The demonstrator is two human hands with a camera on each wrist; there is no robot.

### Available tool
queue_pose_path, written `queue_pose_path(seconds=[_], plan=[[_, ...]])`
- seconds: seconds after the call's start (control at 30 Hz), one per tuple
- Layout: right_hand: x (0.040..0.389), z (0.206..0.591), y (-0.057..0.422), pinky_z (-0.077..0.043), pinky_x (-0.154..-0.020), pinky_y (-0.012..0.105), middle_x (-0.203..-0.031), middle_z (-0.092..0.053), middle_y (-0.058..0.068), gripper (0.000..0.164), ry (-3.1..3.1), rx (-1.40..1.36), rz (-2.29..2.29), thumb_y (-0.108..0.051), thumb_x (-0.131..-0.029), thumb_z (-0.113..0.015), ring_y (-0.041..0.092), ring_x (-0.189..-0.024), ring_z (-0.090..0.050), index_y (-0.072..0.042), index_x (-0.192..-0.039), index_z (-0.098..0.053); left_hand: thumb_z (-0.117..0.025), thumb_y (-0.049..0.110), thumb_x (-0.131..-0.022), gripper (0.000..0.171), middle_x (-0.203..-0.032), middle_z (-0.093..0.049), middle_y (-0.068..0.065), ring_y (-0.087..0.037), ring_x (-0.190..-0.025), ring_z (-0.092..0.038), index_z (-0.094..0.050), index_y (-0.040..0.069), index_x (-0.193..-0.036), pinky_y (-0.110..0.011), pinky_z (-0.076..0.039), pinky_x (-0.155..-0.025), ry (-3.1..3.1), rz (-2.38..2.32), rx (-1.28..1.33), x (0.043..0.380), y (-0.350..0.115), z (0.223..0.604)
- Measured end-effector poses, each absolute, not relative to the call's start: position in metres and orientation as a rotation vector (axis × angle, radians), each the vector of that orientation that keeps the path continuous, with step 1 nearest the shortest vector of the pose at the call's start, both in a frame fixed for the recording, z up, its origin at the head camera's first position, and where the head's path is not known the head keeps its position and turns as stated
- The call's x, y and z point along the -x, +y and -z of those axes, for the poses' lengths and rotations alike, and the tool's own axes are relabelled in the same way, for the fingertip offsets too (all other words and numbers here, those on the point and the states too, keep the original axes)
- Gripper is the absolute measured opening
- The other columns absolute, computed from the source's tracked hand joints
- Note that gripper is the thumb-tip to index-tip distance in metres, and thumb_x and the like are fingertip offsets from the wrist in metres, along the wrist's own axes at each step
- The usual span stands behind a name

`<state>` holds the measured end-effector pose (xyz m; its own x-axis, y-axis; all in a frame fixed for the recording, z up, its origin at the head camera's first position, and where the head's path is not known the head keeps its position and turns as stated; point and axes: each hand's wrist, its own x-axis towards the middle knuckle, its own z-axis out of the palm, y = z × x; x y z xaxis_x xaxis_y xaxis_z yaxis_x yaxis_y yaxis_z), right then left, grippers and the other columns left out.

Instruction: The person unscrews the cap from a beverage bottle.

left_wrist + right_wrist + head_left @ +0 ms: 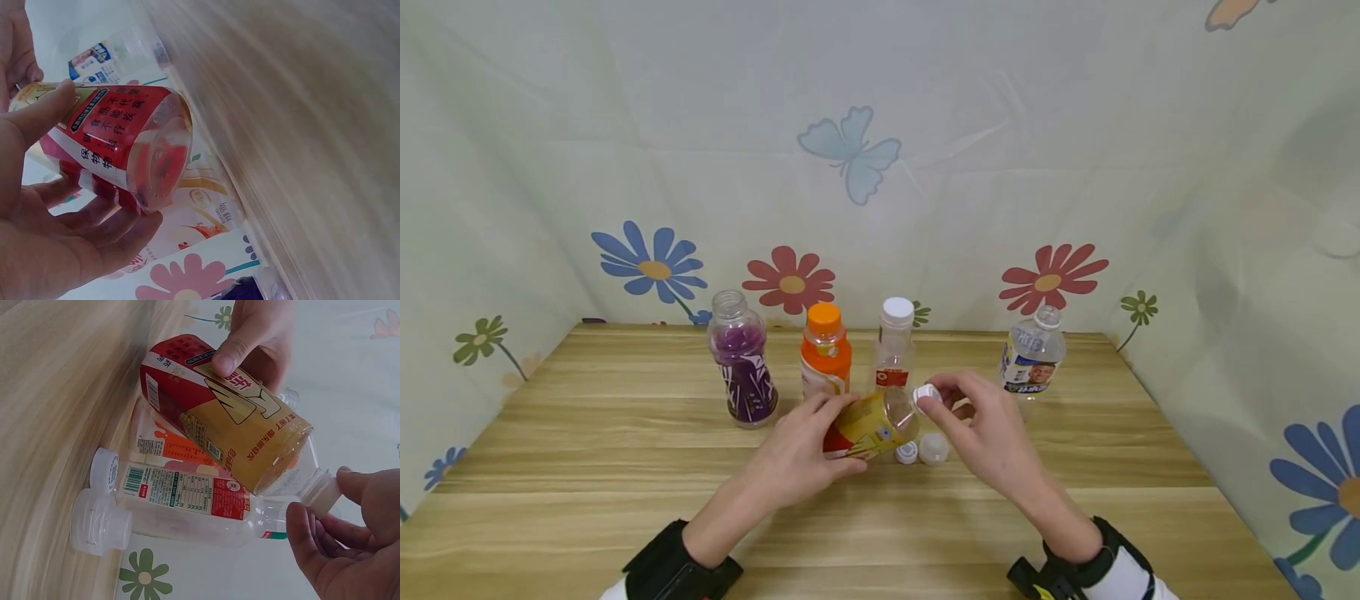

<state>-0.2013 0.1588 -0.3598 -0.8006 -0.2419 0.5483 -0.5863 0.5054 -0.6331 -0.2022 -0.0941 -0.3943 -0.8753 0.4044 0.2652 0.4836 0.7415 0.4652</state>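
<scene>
My left hand [808, 442] grips a clear plastic bottle with a red and yellow label [868, 425], tilted so its neck points right. In the left wrist view the bottle's red base end [159, 156] faces the camera, with fingers and thumb around its sides. My right hand [992, 425] pinches a white cap [927, 395] between thumb and fingers at the bottle's mouth. The right wrist view has the cap [323, 492] on or against the neck; whether it is threaded I cannot tell. Below, on the table, lie a white cap [907, 452] and a translucent cap [934, 449].
Behind the hands stand an uncapped bottle with a purple label [747, 375], an orange-capped orange bottle [825, 354] and a white-capped clear bottle [895, 346]. An uncapped clear bottle [1033, 350] is at the back right. A patterned cloth [925, 208] hangs behind the wooden table [587, 467].
</scene>
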Motion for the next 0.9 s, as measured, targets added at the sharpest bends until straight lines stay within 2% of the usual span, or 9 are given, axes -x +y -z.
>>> queue_pose_path(seconds=[0.3, 0.67, 0.9], plan=[[0.2027, 0.3597, 0.1600, -0.052, -0.063, 0.026, -0.092, -0.060, -0.010, 0.019, -2.292, -0.796, -1.201, -0.004, -0.086, -0.075, 0.009, -0.080, -0.058, -0.006, -0.103, -0.068, -0.085, 0.043, -0.075, 0.077, -0.124, -0.057, 0.000, -0.018, -0.106, -0.060, -0.054, 0.012, -0.138, -0.032, -0.046, -0.093, -2.757, 0.730, 0.732, 0.2014, -0.0947, 0.3951], [0.2033, 0.3593, 0.1616, -0.053, -0.069, 0.025, -0.100, -0.063, -0.006, 0.021, -2.289, -0.858, -1.187, -0.001, -0.087, -0.074, 0.010, -0.085, -0.059, -0.004, -0.107, -0.070, -0.083, 0.047, -0.076, 0.078, -0.124, -0.057, -0.001, -0.017, -0.105, -0.060, -0.054, 0.014, -0.139, -0.032, -0.046, -0.092, -2.776, 0.657, 0.723, 0.2010, -0.0946, 0.3941], [0.2034, 0.3569, 0.1639, -0.052, -0.070, 0.021, -0.111, -0.065, -0.001, 0.024, -2.299, -0.918, -1.138, 0.001, -0.087, -0.073, 0.013, -0.089, -0.066, -0.004, -0.111, -0.071, -0.084, 0.046, -0.076, 0.077, -0.124, -0.057, -0.001, -0.018, -0.104, -0.060, -0.054, 0.013, -0.140, -0.032, -0.046, -0.092, -2.776, 0.663, 0.726, 0.2017, -0.0947, 0.3950]])
